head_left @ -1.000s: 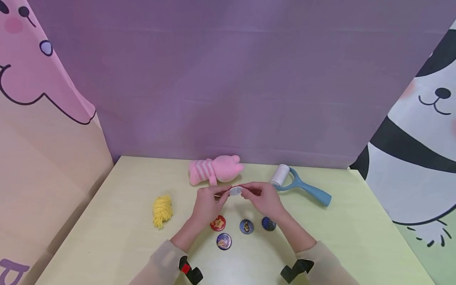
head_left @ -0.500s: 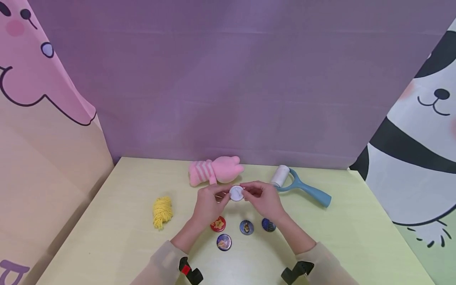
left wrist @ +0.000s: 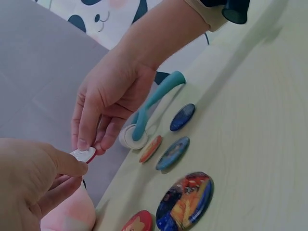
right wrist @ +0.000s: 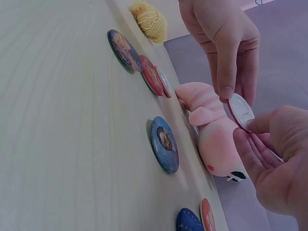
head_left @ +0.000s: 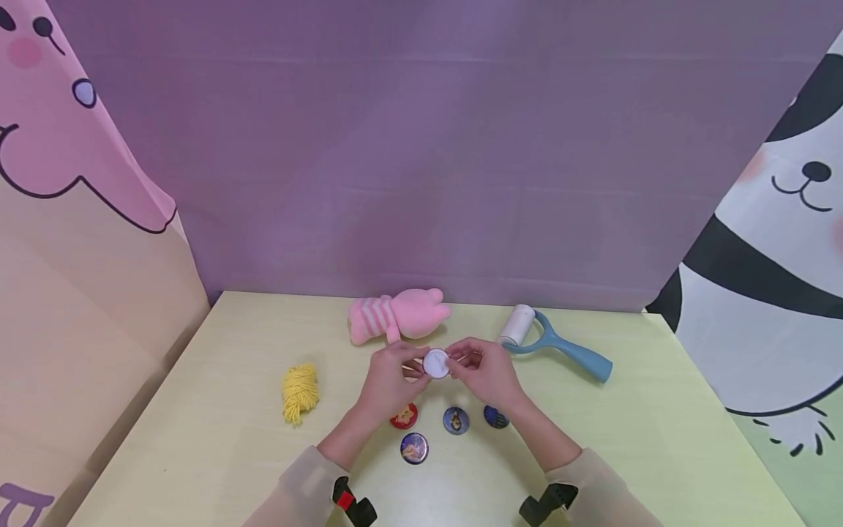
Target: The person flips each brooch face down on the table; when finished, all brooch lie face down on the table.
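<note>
A round pin badge (head_left: pixel 436 364) is held up over the table between both hands, its white back with a pin facing the head camera. In the right wrist view its edge shows red (right wrist: pixel 231 113). My left hand (head_left: pixel 388 377) pinches its left edge between thumb and fingers. From the other side, my right hand (head_left: pixel 486 372) pinches the right edge. On the table below lie several more badges: a red one (head_left: pixel 404 416), a purple one (head_left: pixel 414 448), a blue one (head_left: pixel 456 421) and a dark blue one (head_left: pixel 496 416). An orange badge (left wrist: pixel 150 149) shows in the left wrist view.
Behind the hands a pink plush toy (head_left: pixel 415 313) lies on its side. To the right is a blue-handled lint roller (head_left: pixel 573 353) with a white roll. A bundle of yellow yarn (head_left: pixel 300 393) lies to the left. A purple cloth (head_left: pixel 428 161) hangs behind the table (head_left: pixel 217 424).
The held badge has tipped from nearly edge-on to showing its full white back, and has come slightly nearer. Both hands keep hold of it. The things on the table have not moved.
</note>
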Demonstrator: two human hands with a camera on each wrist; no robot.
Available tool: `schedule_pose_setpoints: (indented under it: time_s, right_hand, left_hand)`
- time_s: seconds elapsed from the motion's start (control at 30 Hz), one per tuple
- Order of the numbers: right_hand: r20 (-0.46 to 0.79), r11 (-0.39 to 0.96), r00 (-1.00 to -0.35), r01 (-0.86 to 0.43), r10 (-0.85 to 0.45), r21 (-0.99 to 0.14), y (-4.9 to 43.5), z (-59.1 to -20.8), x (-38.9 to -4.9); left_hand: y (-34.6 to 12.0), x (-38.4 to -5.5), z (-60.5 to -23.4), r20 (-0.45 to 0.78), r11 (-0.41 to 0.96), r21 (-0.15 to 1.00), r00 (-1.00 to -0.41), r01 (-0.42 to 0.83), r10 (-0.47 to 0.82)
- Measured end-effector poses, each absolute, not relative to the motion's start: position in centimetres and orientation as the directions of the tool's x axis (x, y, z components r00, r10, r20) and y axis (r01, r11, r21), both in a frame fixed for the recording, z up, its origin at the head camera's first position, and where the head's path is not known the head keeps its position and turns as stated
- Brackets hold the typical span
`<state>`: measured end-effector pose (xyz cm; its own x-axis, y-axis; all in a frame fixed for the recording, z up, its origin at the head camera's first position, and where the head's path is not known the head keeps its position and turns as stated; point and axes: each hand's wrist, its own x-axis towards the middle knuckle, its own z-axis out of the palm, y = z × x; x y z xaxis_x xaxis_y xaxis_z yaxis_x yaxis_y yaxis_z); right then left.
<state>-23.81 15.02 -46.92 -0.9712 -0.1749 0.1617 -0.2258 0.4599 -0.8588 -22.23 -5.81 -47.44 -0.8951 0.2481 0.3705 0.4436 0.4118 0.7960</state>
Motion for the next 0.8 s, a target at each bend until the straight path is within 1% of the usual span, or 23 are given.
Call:
schedule_pose_setpoints:
  time_s: [0.27, 0.5, 0.67, 0.8]
  right_hand:
    - [0.186, 0.505, -0.965, -0.256, -0.185, -0.825, 14.9, -47.4, -24.0]
    - [0.131, 0.54, -0.976, -0.206, -0.175, -0.816, 14.7, -47.9, -24.1]
    - [0.114, 0.6, -0.979, -0.192, -0.166, -0.777, 14.6, -48.6, -24.3]
    - [0.097, 0.618, -0.98, -0.184, -0.172, -0.765, 14.5, -49.2, -24.6]
  left_hand:
    - [-5.5, -22.3, -47.9, 0.352, 0.504, 0.742, -0.897, 0.441, 0.267]
    - [-5.3, -22.4, -48.7, 0.339, 0.578, 0.688, -0.899, 0.439, 0.279]
    - [-5.2, -22.6, -49.6, 0.323, 0.599, 0.674, -0.902, 0.432, 0.287]
    - [-5.3, -22.8, -50.0, 0.332, 0.62, 0.644, -0.893, 0.449, 0.303]
